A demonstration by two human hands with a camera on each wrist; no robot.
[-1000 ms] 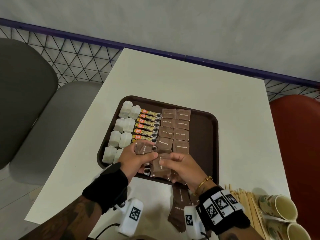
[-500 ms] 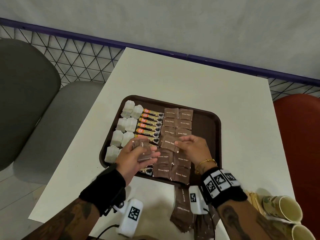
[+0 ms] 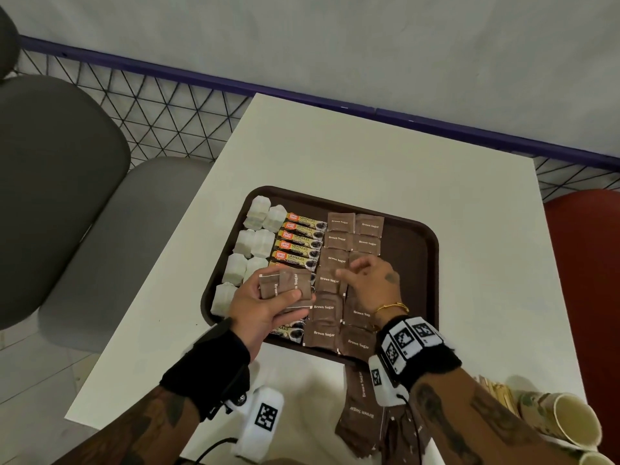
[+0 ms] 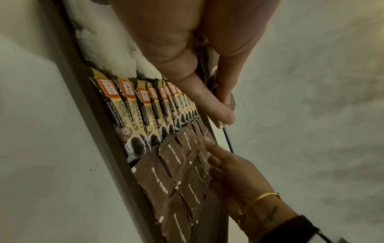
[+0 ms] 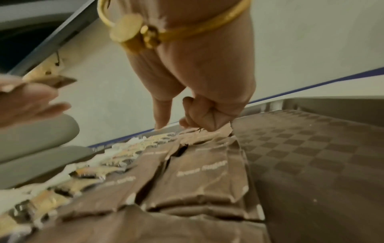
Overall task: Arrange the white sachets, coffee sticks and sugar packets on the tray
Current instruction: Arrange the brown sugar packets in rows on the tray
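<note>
The sugar packets (image 3: 324, 307) are being laid on the tray (image 3: 416, 263); the left hand (image 3: 265, 305) grips spare packets (image 3: 288, 285). The right hand (image 3: 370, 285), fingers curled, presses a laid packet (image 3: 330, 280); next likely another placement beside it.

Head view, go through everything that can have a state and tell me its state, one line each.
Tray: right side bare.
White sachets: paired rows at tray's left.
Coffee sticks: stacked column.
Sugar packets: two columns.
Left hand: holds spare packets.
Right hand: fingers curled on the sugar packets.
Loose packets: off tray.
</note>
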